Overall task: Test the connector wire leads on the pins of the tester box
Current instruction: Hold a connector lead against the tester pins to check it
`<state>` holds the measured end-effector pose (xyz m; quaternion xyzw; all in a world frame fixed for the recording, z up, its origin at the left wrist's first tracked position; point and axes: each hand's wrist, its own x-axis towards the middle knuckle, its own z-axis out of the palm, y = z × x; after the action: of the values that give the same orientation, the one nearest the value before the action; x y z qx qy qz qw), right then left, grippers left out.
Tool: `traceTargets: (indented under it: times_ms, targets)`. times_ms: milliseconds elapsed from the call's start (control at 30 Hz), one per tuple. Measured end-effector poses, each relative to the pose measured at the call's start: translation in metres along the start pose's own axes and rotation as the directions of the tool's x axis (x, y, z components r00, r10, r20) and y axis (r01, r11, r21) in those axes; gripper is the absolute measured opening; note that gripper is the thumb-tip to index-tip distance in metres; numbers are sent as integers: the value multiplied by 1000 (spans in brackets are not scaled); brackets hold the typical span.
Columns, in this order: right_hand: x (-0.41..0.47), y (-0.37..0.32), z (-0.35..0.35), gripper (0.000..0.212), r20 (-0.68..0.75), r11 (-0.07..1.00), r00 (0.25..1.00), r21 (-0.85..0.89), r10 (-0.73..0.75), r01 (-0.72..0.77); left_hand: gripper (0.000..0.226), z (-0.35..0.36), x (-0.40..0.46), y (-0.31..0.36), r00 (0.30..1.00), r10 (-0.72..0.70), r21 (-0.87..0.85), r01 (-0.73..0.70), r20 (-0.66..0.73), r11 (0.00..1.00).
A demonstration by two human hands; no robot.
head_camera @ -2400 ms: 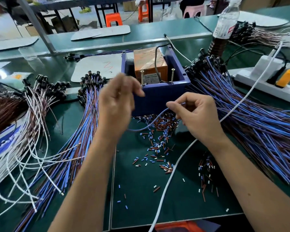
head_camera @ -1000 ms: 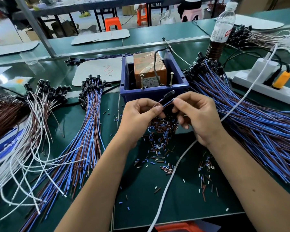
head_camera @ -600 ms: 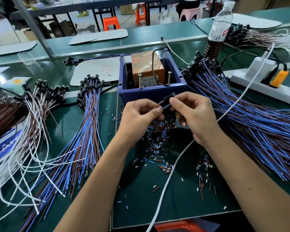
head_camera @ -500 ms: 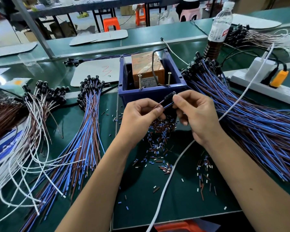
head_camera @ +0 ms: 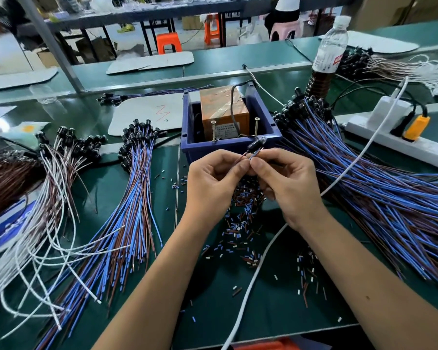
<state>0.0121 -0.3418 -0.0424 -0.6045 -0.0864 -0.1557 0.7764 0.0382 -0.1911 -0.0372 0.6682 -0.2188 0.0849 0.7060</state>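
Since 0.5 s ago, my hands have barely shifted. Left hand [head_camera: 213, 178] pinches the brown lead; right hand [head_camera: 286, 183] pinches the blue lead. Black connector [head_camera: 255, 147] sits above my fingertips, just before the tester box [head_camera: 228, 147] with two upright pins [head_camera: 213, 131].

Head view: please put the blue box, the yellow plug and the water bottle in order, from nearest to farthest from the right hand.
1. Blue box: just behind the right hand.
2. Yellow plug: far right, in the power strip.
3. Water bottle: back right, behind the wires.
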Motion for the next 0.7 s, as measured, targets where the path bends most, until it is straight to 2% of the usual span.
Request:
traceTargets:
  times_ms: [100, 200, 300, 367, 533, 700]
  targets:
    - [1, -1, -1, 5, -12, 1000, 1000, 17, 21, -21, 4, 0, -1, -1, 1000, 17, 37, -17, 1, 999]
    - [3, 0, -4, 4, -35, 1000, 999, 16, 9, -8, 3, 1, -3, 1, 991, 121, 120, -115, -48, 986]
    - [7, -1, -10, 11, -62, 998, 997, 38, -41, 43, 5, -1, -4, 3, 943, 249, 224, -200, -220, 954]
    - [9, -1, -13, 13, -96, 997, 993, 18, -70, 72, 6, -5, -3, 5, 900, 264, 218, -196, -348, 956]
    - [9, 3, -12, 7, -245, 935, 935, -307, -256, 176, 11, -8, 2, 11, 791, 245, 150, -194, -561, 969]
    - [12, 2, 0, 10, -299, 783, 830, -574, -471, 238, 12, -11, 5, 8, 792, 175, 179, -85, -585, 980]
